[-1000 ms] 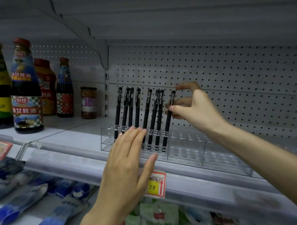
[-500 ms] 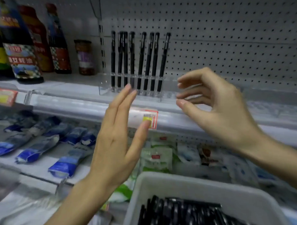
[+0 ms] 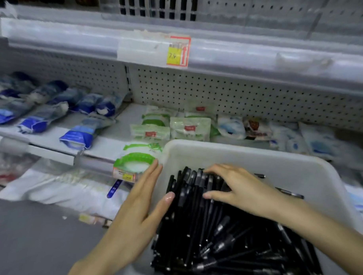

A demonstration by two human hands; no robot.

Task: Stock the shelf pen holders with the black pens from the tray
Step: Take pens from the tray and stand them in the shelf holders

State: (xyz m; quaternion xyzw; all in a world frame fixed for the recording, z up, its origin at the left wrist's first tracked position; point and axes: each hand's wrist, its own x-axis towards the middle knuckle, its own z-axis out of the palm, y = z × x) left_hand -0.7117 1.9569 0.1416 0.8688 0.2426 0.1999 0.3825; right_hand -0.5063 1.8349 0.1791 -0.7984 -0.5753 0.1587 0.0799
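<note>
**Operator:** What's nearest me?

**Spotter:** The white tray (image 3: 248,152), low and to your right, heaped with black pens (image 3: 214,241). The heap fills its left and middle; bare floor shows along the far wall and the right side.

**Operator:** And my hands?

**Spotter:** Your left hand (image 3: 141,210) is flat, fingers straight and together, lying along the tray's left wall with the thumb angled over it toward the pens. It holds nothing. Your right hand (image 3: 242,191) is on the far end of the heap, fingers arched and spread, tips touching the pens, thumb apart from them. No pen is pinched.

**Operator:** What's past the tray's far rim?

**Spotter:** A lower shelf with green packets (image 3: 134,162) just beyond the left corner and blue packets (image 3: 78,133) further left. Pegboard (image 3: 239,94) backs it.

**Operator:** Higher up?

**Spotter:** The upper shelf's front edge (image 3: 282,60) juts out over all of that, with a yellow price tag (image 3: 178,51) on it. The clear pen holder (image 3: 111,3) sits behind that edge at the very top, cut off by the frame, with upright pens (image 3: 156,4) in its left part. To their right the holder looks unfilled, though it is blurred.
</note>
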